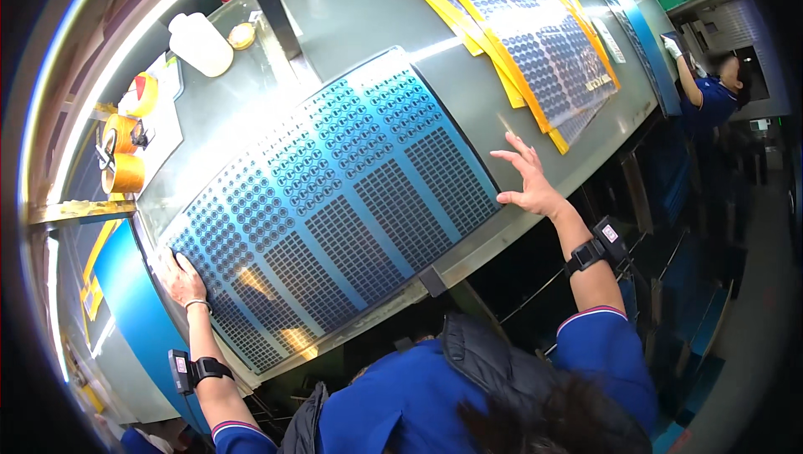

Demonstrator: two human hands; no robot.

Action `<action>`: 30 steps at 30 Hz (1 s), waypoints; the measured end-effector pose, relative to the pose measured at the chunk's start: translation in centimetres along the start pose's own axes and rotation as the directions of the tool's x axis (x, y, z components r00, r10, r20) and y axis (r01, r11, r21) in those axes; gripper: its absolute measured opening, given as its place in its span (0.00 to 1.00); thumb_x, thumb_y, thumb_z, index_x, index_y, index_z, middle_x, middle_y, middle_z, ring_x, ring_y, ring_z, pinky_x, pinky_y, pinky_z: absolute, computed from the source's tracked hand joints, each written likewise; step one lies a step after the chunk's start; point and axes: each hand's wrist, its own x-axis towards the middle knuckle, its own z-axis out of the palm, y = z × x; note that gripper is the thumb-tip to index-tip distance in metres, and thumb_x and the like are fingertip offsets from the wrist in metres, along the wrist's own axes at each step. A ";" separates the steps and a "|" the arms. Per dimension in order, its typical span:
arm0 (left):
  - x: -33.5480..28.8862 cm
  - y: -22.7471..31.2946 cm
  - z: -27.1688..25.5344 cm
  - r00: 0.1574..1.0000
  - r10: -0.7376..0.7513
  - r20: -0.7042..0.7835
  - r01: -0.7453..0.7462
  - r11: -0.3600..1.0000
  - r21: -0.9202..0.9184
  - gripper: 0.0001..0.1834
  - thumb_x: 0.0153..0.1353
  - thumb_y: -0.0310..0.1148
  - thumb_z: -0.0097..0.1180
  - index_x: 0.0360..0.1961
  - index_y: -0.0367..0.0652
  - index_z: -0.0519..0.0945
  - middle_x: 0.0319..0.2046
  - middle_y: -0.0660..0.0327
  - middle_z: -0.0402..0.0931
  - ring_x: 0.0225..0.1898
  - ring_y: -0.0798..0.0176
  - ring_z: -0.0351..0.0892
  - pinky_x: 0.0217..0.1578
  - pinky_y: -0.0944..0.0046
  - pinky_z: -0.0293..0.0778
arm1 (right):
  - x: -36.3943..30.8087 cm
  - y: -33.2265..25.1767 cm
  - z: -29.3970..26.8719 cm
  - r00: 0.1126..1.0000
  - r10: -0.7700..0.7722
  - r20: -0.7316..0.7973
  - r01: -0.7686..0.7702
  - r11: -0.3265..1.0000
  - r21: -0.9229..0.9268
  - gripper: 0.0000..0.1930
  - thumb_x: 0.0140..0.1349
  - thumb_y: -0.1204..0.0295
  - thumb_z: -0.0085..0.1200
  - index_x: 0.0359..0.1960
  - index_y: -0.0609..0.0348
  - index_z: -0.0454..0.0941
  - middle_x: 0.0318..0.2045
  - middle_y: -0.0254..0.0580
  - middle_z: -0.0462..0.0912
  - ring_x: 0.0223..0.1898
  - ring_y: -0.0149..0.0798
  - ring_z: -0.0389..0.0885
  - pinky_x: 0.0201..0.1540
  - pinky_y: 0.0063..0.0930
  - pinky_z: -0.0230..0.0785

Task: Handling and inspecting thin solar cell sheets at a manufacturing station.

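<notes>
A large blue sheet [360, 191] printed with dark rows of small round and square patterns lies on the grey worktable. My left hand [181, 280] rests on its left edge, fingers stretched out and laid against the sheet. At the opposite side, my right hand [534, 182] is open with the fingers spread. Its thumb is close to the sheet's right edge; whether it touches cannot be told. Neither hand grasps anything. Each forearm wears a black strap with a small box, such as the right strap [587, 255].
Clear patterned films with yellow borders [535, 44] lie stacked at the far right. White bottle [201, 44], orange tape rolls [124, 173] and a dark upright post [269, 2] stand at the back left. Another blue sheet [138, 295] is at left. A person [715, 94] works far right.
</notes>
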 end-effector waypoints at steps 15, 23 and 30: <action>0.3 0.4 -2.6 0.943 -0.088 0.321 0.126 0.987 -0.099 0.37 0.65 0.54 0.38 0.67 0.40 0.53 0.68 0.50 0.48 0.70 0.51 0.43 0.67 0.52 0.37 | 19.4 -6.4 6.6 0.929 -0.297 -0.221 0.128 0.817 -0.562 0.32 0.66 0.49 0.34 0.64 0.59 0.58 0.67 0.43 0.56 0.69 0.42 0.47 0.69 0.48 0.31; -5.0 3.6 -5.9 0.968 -0.035 0.248 0.099 0.962 -0.254 0.41 0.64 0.54 0.39 0.67 0.34 0.46 0.69 0.47 0.41 0.71 0.51 0.39 0.67 0.49 0.31 | 10.6 -3.4 5.3 0.905 -0.284 -0.317 0.021 0.774 -0.632 0.31 0.68 0.54 0.36 0.67 0.59 0.50 0.68 0.50 0.52 0.70 0.48 0.45 0.68 0.52 0.33; -20.9 -2.5 -15.5 0.877 0.385 0.287 -0.113 0.747 -0.655 0.55 0.51 0.60 0.56 0.67 0.32 0.47 0.67 0.41 0.45 0.69 0.43 0.43 0.67 0.48 0.39 | -6.5 -0.9 8.7 0.930 -0.147 -0.338 -0.065 0.837 -0.543 0.30 0.70 0.58 0.32 0.68 0.61 0.47 0.69 0.49 0.47 0.70 0.48 0.43 0.68 0.52 0.30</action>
